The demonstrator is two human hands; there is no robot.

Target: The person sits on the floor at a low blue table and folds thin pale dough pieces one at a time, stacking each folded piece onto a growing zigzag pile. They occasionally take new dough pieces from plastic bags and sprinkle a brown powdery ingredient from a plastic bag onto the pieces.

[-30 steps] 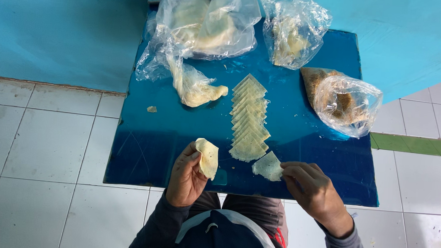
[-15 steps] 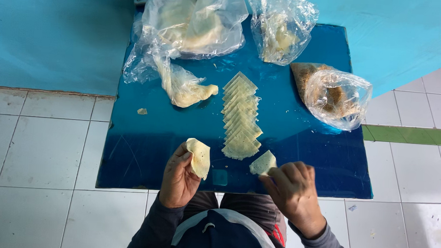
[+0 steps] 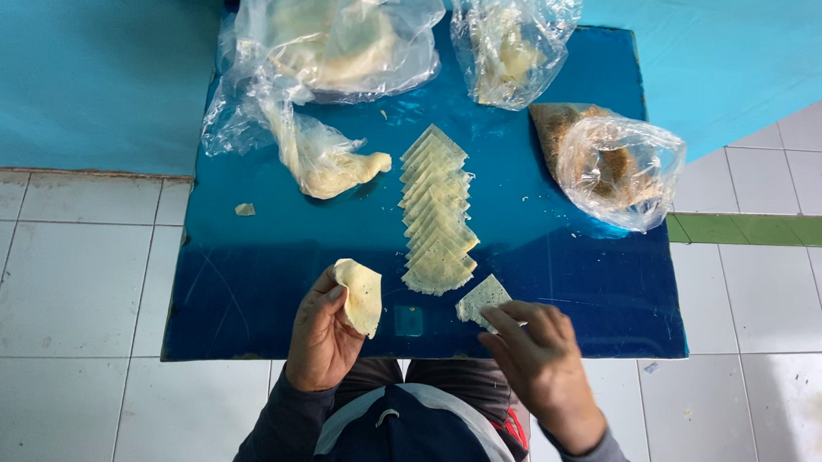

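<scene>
**Two hands, two pastry wrappers**

Left hand cups a curled round wrapper. Right hand pinches a cut wrapper piece beside the shingled wrapper row on the blue table. A light grip, by the edges, likely avoids tearing.

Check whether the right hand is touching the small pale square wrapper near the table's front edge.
Touching. The head view shows the right hand with fingertips pinching the small pale square wrapper by its lower corner.

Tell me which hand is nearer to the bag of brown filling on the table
Right. The right hand lies below and left of the bag of brown filling, gripping a small triangular wrapper. The left hand is farther left, past the row of wrappers, holding a folded wrapper.
</scene>
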